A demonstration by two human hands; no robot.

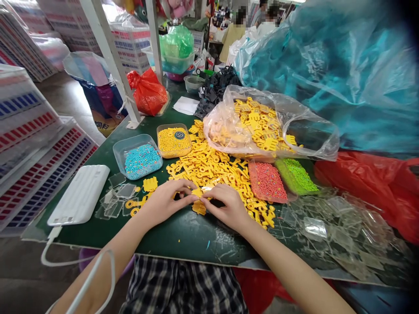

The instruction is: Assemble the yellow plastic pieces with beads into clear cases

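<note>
While left hand, right hand seemingly pinch piece, trays flanking

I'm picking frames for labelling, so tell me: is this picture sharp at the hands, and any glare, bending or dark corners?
Head view: sharp, evenly lit where the left hand and right hand pinch a small yellow plastic piece; white glare on the crinkled clear plastic bag; the white metal post leans from wide-angle bending; upper right corner is dark.

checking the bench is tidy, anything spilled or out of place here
Yes: yellow plastic parts sprawl in a loose heap from the open clear bag across the green table, up to the left hand and right hand. The bead trays sit level, nothing tipped.
</note>
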